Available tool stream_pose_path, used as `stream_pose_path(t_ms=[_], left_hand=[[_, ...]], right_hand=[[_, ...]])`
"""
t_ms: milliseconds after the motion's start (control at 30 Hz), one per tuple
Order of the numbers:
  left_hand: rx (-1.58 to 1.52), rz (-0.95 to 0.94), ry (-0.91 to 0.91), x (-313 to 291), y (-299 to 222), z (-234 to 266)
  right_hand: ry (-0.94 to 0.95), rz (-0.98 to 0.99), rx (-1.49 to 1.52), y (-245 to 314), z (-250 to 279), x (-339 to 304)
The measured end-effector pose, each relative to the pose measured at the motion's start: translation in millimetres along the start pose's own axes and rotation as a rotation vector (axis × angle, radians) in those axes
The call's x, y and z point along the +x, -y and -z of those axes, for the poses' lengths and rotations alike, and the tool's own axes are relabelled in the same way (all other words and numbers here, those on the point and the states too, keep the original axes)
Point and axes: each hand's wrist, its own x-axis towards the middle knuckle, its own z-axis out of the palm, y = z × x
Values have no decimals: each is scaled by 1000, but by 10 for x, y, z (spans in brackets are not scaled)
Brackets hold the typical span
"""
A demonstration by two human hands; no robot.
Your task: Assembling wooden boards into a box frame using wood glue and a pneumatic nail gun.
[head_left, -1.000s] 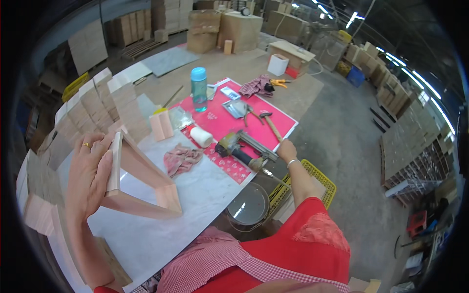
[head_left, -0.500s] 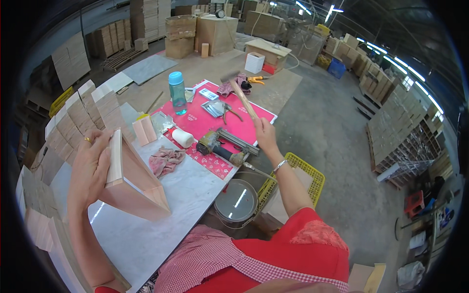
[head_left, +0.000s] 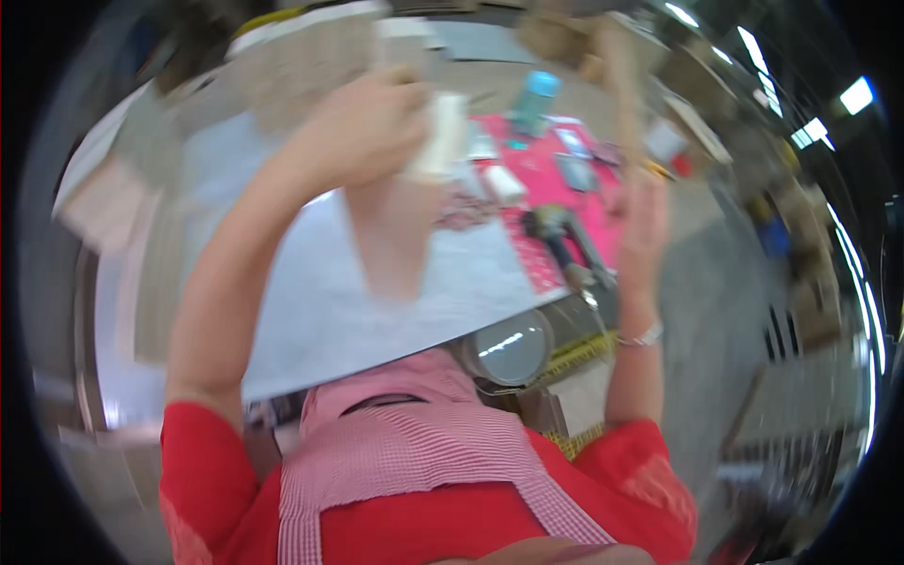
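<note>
The picture is smeared by motion. My left hand (head_left: 377, 127) is closed on the upper end of a pale wooden box (head_left: 391, 240), which stands tilted over the white tabletop (head_left: 320, 311). Raised on the right, my right hand (head_left: 643, 207) is wrapped round the wooden handle of a hammer (head_left: 620, 89); its dark head is blurred at the top edge. Between my hands a nail gun (head_left: 563, 243) lies on the pink sheet (head_left: 537, 231). Beside the box are a crumpled pink rag (head_left: 461, 211) and a small white bottle (head_left: 505, 186).
A teal water bottle (head_left: 533, 105) stands toward the far side of the pink sheet. Pale wooden pieces (head_left: 311, 71) are stacked at the back left, more (head_left: 118, 202) at the left. Below the table's front edge are a round lidded bucket (head_left: 511, 348) and a yellow crate (head_left: 576, 441).
The view has swung left. My right hand has lifted the hammer higher, and my left hand has moved away from me with the box, which now stands more upright.
</note>
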Motion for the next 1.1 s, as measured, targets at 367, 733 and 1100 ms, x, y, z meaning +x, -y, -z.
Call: stream_pose_path(t_ms=[367,733,1100], left_hand=[[36,71,89,-45,-54,41],[63,46,78,-57,-45,23],[43,73,69,-53,-50,17]], right_hand=[[342,144,-417,406,71,-51],[382,345,-379,473,77,-93],[350,395,-384,533,22,-141]])
